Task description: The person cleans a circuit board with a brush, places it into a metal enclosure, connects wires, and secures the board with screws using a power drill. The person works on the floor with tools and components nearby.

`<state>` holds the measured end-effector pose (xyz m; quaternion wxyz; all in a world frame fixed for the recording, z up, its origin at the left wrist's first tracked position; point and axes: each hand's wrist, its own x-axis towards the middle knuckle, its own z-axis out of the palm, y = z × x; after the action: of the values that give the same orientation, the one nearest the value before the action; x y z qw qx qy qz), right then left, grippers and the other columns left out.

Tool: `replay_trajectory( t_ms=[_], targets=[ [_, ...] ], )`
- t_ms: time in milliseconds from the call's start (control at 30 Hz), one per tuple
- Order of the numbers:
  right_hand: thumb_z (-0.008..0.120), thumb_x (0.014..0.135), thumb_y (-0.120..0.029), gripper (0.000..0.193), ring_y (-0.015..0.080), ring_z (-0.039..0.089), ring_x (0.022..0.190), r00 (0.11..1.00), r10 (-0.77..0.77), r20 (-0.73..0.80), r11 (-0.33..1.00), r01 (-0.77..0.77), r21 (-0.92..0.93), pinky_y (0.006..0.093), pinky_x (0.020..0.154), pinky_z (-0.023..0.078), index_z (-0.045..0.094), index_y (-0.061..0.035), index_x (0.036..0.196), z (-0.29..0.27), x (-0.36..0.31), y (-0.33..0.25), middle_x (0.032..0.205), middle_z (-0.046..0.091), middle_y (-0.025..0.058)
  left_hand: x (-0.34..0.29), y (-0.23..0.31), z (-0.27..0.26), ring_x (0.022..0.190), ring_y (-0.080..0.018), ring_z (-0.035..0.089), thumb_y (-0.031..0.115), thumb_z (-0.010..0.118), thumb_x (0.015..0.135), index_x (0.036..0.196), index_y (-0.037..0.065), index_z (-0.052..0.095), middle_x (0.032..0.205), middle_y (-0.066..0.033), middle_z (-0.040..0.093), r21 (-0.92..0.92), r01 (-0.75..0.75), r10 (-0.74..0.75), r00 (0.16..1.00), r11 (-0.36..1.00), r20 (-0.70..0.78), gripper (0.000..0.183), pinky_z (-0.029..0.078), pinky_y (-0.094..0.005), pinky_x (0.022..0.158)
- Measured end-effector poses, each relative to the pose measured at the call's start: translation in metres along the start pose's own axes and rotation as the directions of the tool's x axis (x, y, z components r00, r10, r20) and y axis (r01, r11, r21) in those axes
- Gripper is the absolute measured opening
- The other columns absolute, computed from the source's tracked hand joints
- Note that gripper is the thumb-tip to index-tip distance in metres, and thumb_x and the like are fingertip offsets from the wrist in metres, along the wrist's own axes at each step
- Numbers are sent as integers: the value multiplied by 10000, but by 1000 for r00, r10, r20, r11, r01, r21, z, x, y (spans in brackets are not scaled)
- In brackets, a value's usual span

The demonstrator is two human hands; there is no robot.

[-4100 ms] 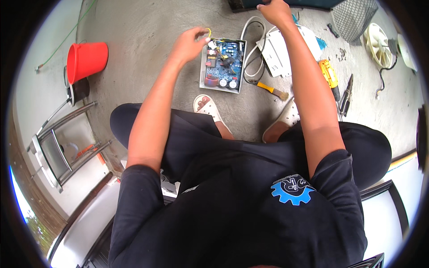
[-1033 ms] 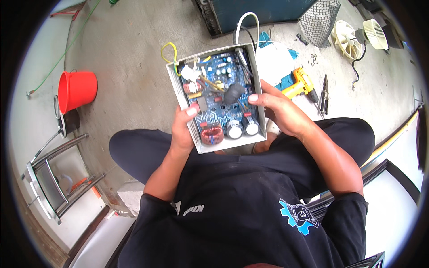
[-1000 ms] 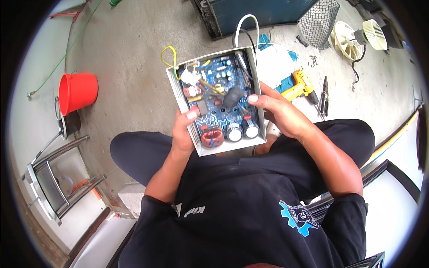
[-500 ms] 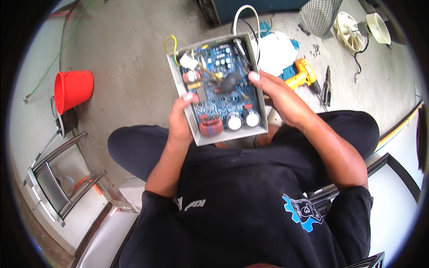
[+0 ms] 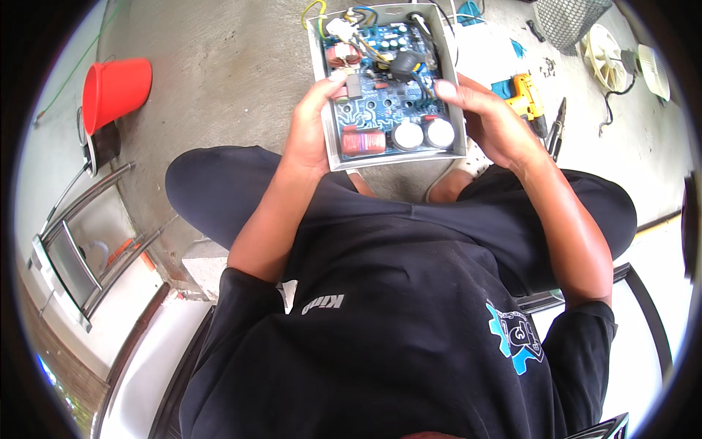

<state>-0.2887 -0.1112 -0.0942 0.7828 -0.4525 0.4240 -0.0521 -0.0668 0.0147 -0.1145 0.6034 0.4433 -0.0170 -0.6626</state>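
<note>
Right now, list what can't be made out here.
Head view:
Underside of the box: turned away from the camera.
Most fingers of the left hand and right hand: behind the box.
Yellow drill: handle partly covered by the right hand.
Grey mesh: cut off by the upper edge.
Dark bits on the floor: too small to identify.

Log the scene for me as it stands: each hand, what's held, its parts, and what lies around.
Left hand: grips left side of the open box, thumb over its inside
Right hand: grips right side, thumb over the rim
Box contents: blue circuit board, copper coil, two white-topped cylinders
Loose wire: yellow wire, looping at far left corner
To the right: yellow drill, pliers
To the left: red bucket
</note>
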Motion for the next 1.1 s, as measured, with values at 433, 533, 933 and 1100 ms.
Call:
replay_trajectory(
  t_ms=[433,533,933,1100],
  targets=[
    [976,660,-178,1132,265,556,1328,987,2,164,996,13,-89,380,1198,353,339,19,1575,-8,14,9,1397,609,181,1,-4,-13,1166,-249,664,227,563,1029,1442,19,481,1278,-149,643,14,-116,115,992,993,58,470,556,-408,994],
    [962,687,-184,1066,243,583,1288,988,-49,149,994,62,-85,369,1166,393,375,14,1556,-1,12,7,1372,627,169,-1,-4,-12,1161,-248,667,221,544,1040,1441,18,480,1276,-152,646,20,-133,131,990,991,56,455,554,-405,998],
    [917,779,-260,906,220,647,1165,998,-61,24,986,64,-152,348,1047,491,433,39,1484,11,13,4,1324,650,174,3,-17,-11,1114,-295,710,284,483,1049,1388,-71,529,1267,-214,673,69,-205,206,979,976,-9,493,581,-436,985],
    [895,779,-254,796,318,624,1185,623,-781,-53,434,480,-762,411,1095,441,505,17,1417,25,-6,-23,1270,660,171,5,-18,-12,1109,-289,712,280,494,1027,1380,-70,541,1262,-213,679,105,-214,212,977,971,30,499,585,-426,976]
  ],
)
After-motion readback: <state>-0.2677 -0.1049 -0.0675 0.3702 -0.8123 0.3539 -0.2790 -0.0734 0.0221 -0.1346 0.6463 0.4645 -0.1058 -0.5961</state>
